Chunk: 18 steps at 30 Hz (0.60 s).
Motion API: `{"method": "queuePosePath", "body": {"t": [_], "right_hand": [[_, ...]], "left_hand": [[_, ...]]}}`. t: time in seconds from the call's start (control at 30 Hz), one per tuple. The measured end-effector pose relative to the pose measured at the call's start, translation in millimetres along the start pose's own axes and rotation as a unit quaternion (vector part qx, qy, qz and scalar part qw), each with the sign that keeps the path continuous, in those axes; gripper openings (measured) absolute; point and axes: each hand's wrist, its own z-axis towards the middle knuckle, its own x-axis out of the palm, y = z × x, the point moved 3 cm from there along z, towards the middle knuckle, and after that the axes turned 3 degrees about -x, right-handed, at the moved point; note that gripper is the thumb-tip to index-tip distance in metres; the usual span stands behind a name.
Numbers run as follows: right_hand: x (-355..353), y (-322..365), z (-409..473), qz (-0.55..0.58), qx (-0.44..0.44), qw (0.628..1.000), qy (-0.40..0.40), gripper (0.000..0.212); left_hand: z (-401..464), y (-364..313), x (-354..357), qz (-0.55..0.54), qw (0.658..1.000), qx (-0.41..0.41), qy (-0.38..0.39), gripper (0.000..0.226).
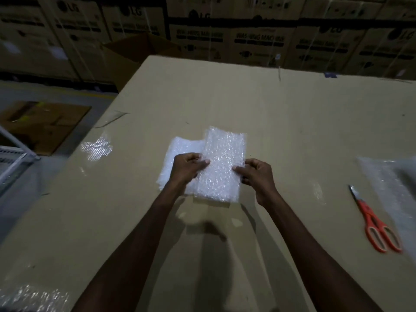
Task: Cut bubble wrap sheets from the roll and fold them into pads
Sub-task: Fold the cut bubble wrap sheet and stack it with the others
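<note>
Task stage: folding. A cut bubble wrap sheet [221, 164] is already folded into a narrow, several-layer strip and is held over the middle of the table [281, 113].
Work done: at least one finished folded pad [180, 149] lies flat on the table, directly under and to the left of the held strip; how many lie in that stack cannot be told.
Work left: judged from the layout, the held strip needs its final fold or pressing flat, then placing on the pad stack. Further sheets appear to remain to be cut.
Left hand [188, 166]: fingers curled, thumb on top, pinching the left long edge of the strip.
Right hand [252, 174]: fingers curled, thumb tip pressed on the upper face, gripping the right long edge of the strip.
Strip attitude: long axis pointing away from the person; near end slightly raised above the table, casting a shadow.
Scissors [374, 224]: orange-handled, blades closed, lying on the table well to the right of the hands, untouched.
Bubble wrap supply [391, 188]: loose clear material at the right table edge, just beside the scissors; the roll itself is not clearly visible.
Scraps: small bubble wrap piece [96, 148] on the left of the table; another piece [33, 298] at the near left corner.
</note>
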Motion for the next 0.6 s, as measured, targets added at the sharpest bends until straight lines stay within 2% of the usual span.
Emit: {"method": "queuePosePath", "body": {"t": [0.23, 0.4, 0.6], "right_hand": [[83.8, -3.2, 34.9, -0.019, 0.034, 0.999, -0.014, 0.028], [107.4, -15.0, 52.6, -0.047, 0.053, 0.997, -0.036, 0.026], [119.2, -29.5, 65.0, -0.123, 0.053, 0.989, -0.064, 0.031]], "left_hand": [[51.9, -3.8, -79.3, 0.029, 0.999, -0.021, -0.018, 0.024], [80.2, 7.8, -102.0, 0.073, 0.996, -0.024, -0.047, 0.030], [94.4, 17.4, -108.8, 0.125, 0.989, -0.011, -0.074, 0.024]]}}
